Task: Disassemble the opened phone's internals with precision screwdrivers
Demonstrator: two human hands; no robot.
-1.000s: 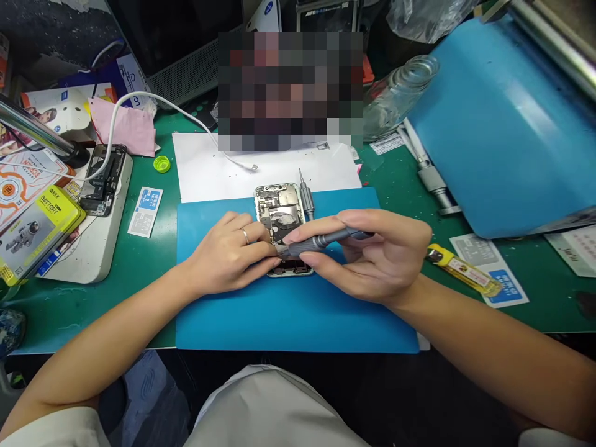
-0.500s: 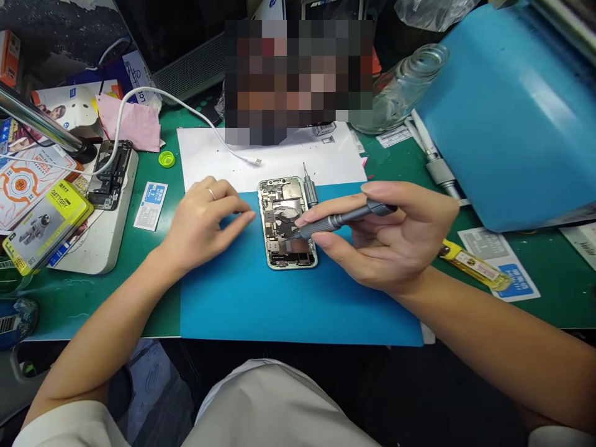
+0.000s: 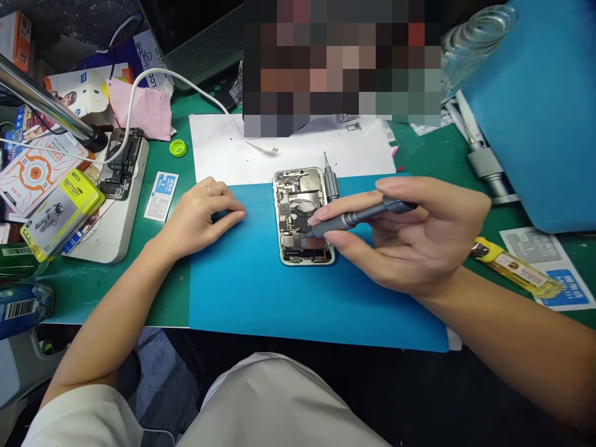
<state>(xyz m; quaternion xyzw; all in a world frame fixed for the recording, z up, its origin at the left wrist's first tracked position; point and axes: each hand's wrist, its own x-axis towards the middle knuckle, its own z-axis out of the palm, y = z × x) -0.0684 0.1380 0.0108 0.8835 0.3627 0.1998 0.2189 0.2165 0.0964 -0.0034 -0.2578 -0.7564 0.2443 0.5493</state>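
Note:
An opened smartphone with its inner parts bare lies on the blue mat. My right hand grips a grey precision screwdriver between thumb and fingers. The tool slants down to the lower part of the phone, and its tip is hard to make out there. Left of the phone, apart from it, my left hand rests low over the mat. Its thumb and forefinger tips meet; anything between them is too small to see. A second screwdriver lies by the phone's upper right edge.
White paper lies behind the mat with a white cable over it. At left are a white box, a battery pack and a green cap. On the right sit a yellow-handled tool and a glass jar.
My left hand has drawn back a little to the left, away from the phone. The screwdriver in my right hand stays over the phone's lower part. The whole view has shifted slightly.

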